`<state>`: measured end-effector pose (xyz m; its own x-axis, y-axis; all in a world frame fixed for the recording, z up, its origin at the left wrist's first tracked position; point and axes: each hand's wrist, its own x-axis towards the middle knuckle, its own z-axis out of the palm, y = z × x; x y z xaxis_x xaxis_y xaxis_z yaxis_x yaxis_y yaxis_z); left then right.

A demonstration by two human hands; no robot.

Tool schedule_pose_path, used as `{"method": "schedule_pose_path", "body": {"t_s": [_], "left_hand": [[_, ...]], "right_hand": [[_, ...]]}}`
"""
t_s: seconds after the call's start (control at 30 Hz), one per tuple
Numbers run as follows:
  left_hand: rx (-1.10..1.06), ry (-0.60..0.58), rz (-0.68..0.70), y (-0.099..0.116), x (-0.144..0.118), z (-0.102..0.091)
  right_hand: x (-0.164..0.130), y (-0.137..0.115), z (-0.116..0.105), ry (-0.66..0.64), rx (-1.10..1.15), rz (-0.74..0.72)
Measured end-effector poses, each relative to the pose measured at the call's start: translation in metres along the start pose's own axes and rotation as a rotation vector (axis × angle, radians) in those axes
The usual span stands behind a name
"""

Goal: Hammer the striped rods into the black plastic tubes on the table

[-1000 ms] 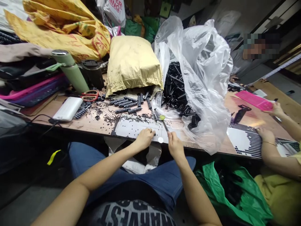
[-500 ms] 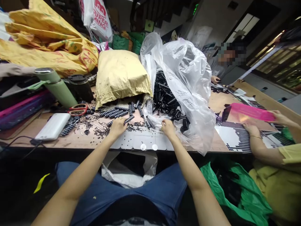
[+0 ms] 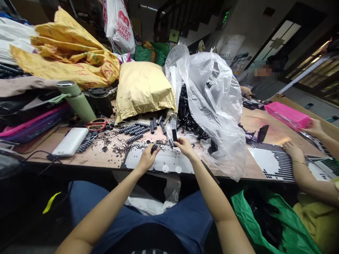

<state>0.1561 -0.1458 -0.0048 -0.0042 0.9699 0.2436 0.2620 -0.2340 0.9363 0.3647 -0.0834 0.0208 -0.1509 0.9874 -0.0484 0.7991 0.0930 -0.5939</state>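
Note:
My left hand (image 3: 147,158) is closed round a small dark cylindrical piece (image 3: 154,148), whose top shows above the fingers. In my right hand (image 3: 184,146) a short black tube (image 3: 174,135) stands roughly upright, pinched between thumb and fingers. Both hands are over the white sheet (image 3: 169,160) at the table's front edge, apart from each other. Behind them lie several black rods with white bands (image 3: 136,129). Tiny black bits (image 3: 116,146) are scattered to the left. A thin dark rod (image 3: 206,165) lies beside my right wrist.
A stuffed yellow bag (image 3: 145,88) and a clear plastic bag (image 3: 212,95) with black tubes (image 3: 184,114) stand behind my hands. At left are a white power bank (image 3: 71,141), scissors (image 3: 96,124) and a green flask (image 3: 81,104). A co-worker's hand (image 3: 314,127) holds a pink box (image 3: 288,115).
My left hand has come right and nearer, now with a dark piece in it. A black tube now shows in my right hand. The co-worker's pink box has tipped and lifted; the view has shifted.

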Motion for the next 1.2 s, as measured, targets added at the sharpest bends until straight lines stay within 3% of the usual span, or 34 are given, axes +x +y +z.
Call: {"method": "schedule_pose_path", "body": {"t_s": [0.1,0.17,0.3,0.4,0.5,0.63,0.77,0.9,1.07,1.2], "left_hand": [[-0.310,0.034,-0.178,0.010,0.006,0.013],[-0.445,0.037,-0.270,0.014,0.008,0.017],[-0.548,0.026,-0.371,0.008,0.006,0.016],[-0.558,0.001,-0.377,0.003,0.002,0.011],[-0.687,-0.014,-0.383,0.005,-0.001,0.006],[-0.867,-0.051,-0.395,0.015,-0.005,-0.001],[-0.838,-0.110,-0.411,0.023,-0.009,-0.002],[-0.880,-0.129,-0.482,0.024,-0.012,0.002],[-0.894,0.020,-0.540,0.029,-0.014,0.007],[-0.869,-0.049,-0.620,0.039,-0.016,0.007]], "right_hand": [[-0.027,-0.013,0.015,-0.170,0.406,-0.125],[-0.042,-0.022,0.025,-0.214,0.574,-0.172],[-0.054,-0.037,0.027,-0.009,0.260,-0.396],[-0.050,-0.044,0.021,-0.012,-0.026,-0.577],[-0.048,-0.045,0.020,0.012,-0.064,-0.580],[-0.060,-0.039,0.020,0.009,0.104,-0.536],[-0.076,-0.039,0.017,-0.077,0.277,-0.545],[-0.084,-0.048,0.018,-0.081,0.391,-0.616],[-0.085,-0.056,0.026,-0.077,0.364,-0.689],[-0.086,-0.056,0.030,-0.069,0.288,-0.675]]}}
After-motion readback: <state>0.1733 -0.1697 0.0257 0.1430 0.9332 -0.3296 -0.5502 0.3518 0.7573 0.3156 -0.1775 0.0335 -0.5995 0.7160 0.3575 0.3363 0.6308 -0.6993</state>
